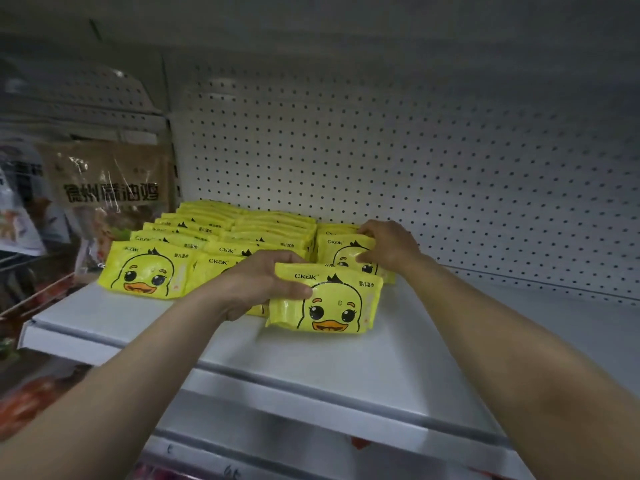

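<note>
Up on the shelf (450, 344), left hand (258, 282) grips front duck pack (334, 304), right hand (389, 244) pinches rear pack (341, 252).

front pack (341, 306): yellow plastic film, glossy, wrinkly at left seal
rear pack (337, 251), just behind front pack: same shiny film, glare spot
shelf (311, 362), under front pack: smooth, matt, looks like painted metal
pegboard (381, 140), behind front pack: matt, perforated
brown bag (110, 181), far left of front pack: glossy plastic w/ reflections

Head view, close, facing shelf (311, 368), slightly downward
</note>
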Demonstrator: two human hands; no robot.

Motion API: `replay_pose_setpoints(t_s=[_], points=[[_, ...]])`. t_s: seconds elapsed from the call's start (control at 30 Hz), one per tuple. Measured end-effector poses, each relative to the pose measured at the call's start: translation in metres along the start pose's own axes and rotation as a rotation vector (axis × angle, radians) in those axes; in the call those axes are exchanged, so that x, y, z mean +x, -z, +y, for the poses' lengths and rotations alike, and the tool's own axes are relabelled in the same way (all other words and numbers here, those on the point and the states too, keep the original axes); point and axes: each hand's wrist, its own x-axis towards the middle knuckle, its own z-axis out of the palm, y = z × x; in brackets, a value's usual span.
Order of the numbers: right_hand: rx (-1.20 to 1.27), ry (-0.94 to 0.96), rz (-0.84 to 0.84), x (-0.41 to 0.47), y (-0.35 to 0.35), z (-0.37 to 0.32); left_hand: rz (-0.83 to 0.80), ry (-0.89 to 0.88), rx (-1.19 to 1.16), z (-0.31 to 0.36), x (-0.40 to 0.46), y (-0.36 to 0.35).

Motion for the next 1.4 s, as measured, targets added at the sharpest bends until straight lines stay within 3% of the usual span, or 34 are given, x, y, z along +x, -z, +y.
replay_pose_setpoints(t_s=[0.07,0.13,0.23,0.33,0.47,0.53,0.6,0.77,0.93,1.1,1.4], points=[[0.016,0.025,0.046,-0.005,0.000,0.000,-0.012,-0.011,-0.008,0.004,0.001,-0.006],[0.206,0.060,0.082,-0.018,0.012,-0.009,-0.001,-0.020,-0.029,0.005,0.006,-0.009],[0.621,0.082,-0.197,-0.053,0.045,-0.033,-0.018,-0.034,-0.088,0.009,0.012,-0.013],[0.475,0.206,-0.433,-0.076,0.059,-0.040,-0.009,-0.079,-0.122,0.014,0.020,-0.017],[0.317,0.177,-0.337,-0.077,0.052,-0.031,0.057,-0.140,-0.171,0.018,0.028,-0.025],[0.291,0.115,-0.244,-0.072,0.049,-0.023,0.219,-0.202,0.033,0.013,0.032,-0.026],[0.252,0.038,-0.172,-0.064,0.045,-0.013,0.371,-0.276,0.386,-0.001,0.034,-0.023],[0.032,0.035,-0.236,-0.041,0.033,-0.012,0.366,-0.314,0.919,-0.042,0.041,-0.014],[-0.098,0.059,-0.243,-0.021,0.016,-0.025,0.438,-0.311,1.155,-0.049,0.045,-0.011],[-0.212,0.072,-0.174,-0.010,0.004,-0.029,0.465,-0.240,1.189,-0.053,0.050,0.000],[-0.158,0.033,-0.166,0.001,-0.008,-0.041,0.446,-0.304,1.138,-0.064,0.059,0.000]])
